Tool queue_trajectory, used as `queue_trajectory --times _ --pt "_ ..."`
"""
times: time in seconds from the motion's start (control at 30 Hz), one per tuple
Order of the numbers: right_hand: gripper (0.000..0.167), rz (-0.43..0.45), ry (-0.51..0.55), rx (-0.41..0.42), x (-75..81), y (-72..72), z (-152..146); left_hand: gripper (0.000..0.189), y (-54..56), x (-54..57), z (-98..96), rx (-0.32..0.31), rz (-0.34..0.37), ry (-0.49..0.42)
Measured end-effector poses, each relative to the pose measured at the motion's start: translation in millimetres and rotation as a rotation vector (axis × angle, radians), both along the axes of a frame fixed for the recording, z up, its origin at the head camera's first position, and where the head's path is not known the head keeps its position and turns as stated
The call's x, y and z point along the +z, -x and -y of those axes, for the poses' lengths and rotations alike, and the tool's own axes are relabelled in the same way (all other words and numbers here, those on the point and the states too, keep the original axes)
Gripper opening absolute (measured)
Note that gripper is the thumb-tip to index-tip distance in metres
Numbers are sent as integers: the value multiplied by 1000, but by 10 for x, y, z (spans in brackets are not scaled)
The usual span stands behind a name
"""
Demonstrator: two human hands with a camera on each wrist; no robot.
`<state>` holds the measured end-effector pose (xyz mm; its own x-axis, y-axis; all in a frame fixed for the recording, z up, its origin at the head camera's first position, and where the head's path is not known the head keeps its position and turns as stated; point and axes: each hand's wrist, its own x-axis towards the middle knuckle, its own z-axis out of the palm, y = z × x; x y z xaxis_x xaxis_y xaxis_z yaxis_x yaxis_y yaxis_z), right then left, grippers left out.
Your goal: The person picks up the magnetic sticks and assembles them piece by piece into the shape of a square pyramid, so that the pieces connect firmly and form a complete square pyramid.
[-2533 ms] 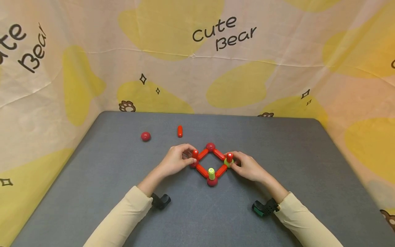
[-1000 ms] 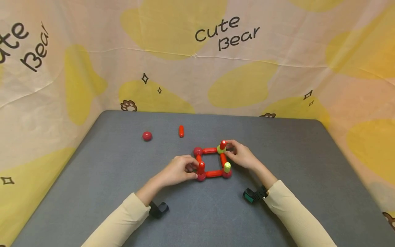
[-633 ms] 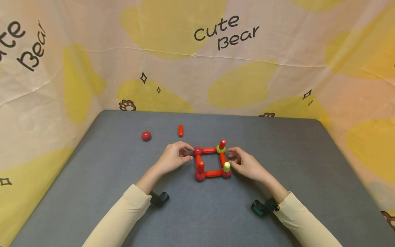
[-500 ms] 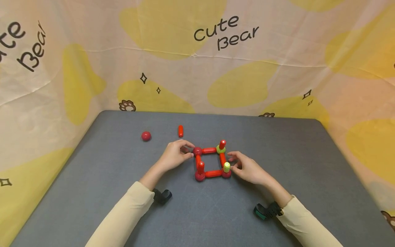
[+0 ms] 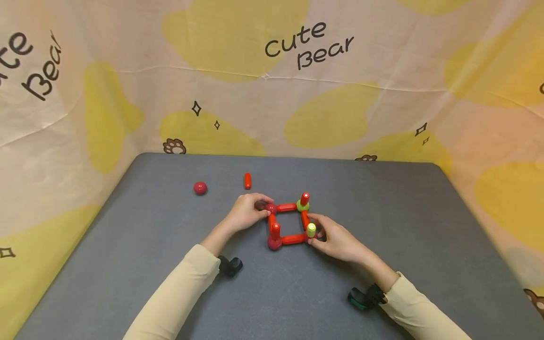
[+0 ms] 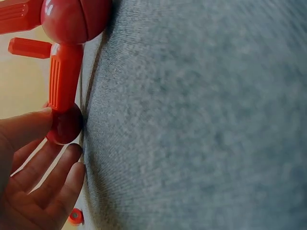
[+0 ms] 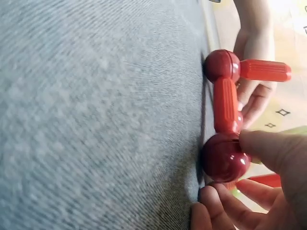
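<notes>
A square frame of red rods (image 5: 293, 239) joined by balls lies on the grey table (image 5: 272, 293). Its back-right corner is a green ball (image 5: 302, 206); the other corners are dark red. Upright rods stand on three corners: two red, plus a yellow-green one (image 5: 311, 230) at front right. My left hand (image 5: 248, 211) pinches the back-left ball (image 6: 66, 127) between thumb and fingers. At the front-right ball (image 7: 225, 158), my right hand (image 5: 337, 238) has its thumb on the near side and fingers curled behind; the head view mostly hides this ball.
A loose dark red ball (image 5: 200, 188) lies at the back left of the table. Between it and the frame, farther back, is a loose red rod (image 5: 248, 181). A patterned cloth (image 5: 238, 94) hangs behind the table's far edge.
The frame has turned from a diamond to a square facing me. My left hand has shifted from the front-left ball to the back-left one, my right from the green ball to the front-right ball.
</notes>
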<state>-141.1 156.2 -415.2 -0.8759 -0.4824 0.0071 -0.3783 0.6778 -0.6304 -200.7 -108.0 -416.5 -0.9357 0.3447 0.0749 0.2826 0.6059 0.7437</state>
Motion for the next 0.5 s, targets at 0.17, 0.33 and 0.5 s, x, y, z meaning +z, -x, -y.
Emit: queue_trajectory --times 0.17,0.33,0.5 --pt "58 -28 3 10 20 46 18 25 -20 -4 21 14 28 14" --pt "49 -26 -1 -21 28 106 -22 24 -74 10 40 13 50 24" --pt "42 -33 -1 -45 2 161 -58 23 -128 27 52 -8 42 33"
